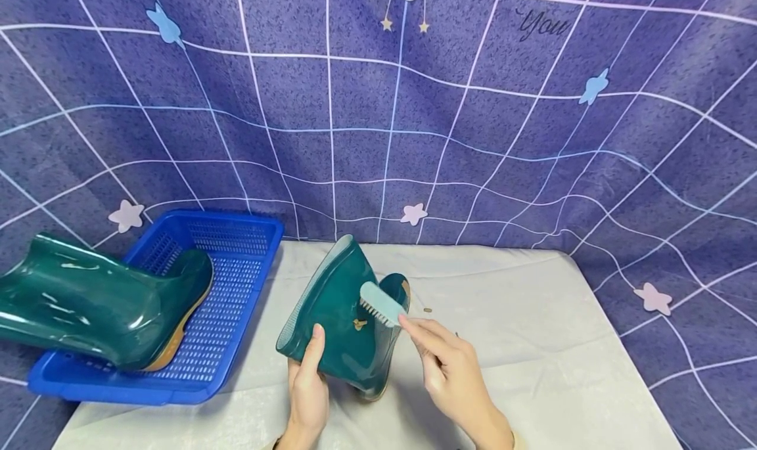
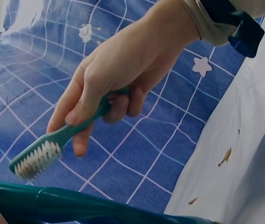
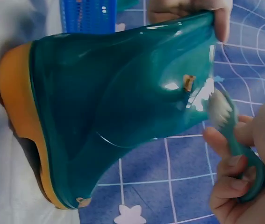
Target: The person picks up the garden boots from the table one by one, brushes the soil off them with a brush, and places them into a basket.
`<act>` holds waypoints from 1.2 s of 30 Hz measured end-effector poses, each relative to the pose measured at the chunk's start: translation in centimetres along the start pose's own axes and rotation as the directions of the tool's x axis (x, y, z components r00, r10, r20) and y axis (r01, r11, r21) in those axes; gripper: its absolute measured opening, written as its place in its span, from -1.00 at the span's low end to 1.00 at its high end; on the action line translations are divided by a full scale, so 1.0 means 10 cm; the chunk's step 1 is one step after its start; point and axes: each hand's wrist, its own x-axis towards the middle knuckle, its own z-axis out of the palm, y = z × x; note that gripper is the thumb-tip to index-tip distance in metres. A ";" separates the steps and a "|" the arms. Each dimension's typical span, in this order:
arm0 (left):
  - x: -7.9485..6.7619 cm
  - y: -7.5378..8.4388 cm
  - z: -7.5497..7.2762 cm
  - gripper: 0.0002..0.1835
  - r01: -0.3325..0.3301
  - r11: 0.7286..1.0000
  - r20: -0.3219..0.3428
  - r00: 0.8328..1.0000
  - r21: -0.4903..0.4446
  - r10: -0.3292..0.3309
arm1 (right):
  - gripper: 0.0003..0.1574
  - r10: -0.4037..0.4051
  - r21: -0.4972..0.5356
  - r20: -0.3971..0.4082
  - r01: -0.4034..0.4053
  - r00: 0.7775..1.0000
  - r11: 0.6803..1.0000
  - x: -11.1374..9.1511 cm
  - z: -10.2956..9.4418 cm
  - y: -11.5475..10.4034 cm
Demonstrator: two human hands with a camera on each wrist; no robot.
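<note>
A green rain boot (image 1: 340,318) with an orange-tan sole (image 3: 17,88) is held tilted over the table, its opening toward the upper left in the head view. My left hand (image 1: 309,387) grips it by the shaft near the rim, thumb on the outside. In my right hand (image 1: 452,371) is a pale green scrubbing brush (image 1: 383,303), held by its handle. Its bristles (image 2: 38,159) look dirty and face the boot shaft; in the left wrist view they stand slightly off it. A brown smudge (image 3: 189,83) sticks to the shaft, another (image 3: 82,202) to the toe.
At the left stands a blue plastic basket (image 1: 254,305) with a second green boot (image 1: 89,305) lying across it. Small brown bits (image 2: 225,157) lie on the pale cloth-covered table (image 1: 520,318). A blue-purple curtain (image 1: 367,154) with grid lines hangs behind.
</note>
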 end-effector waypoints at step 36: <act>0.01 0.04 -0.02 -0.63 0.118 0.992 0.001 0.993 -0.053 -0.118 | -0.43 0.026 0.036 0.013 -0.026 1.000 0.999 -0.13 0.28 0.34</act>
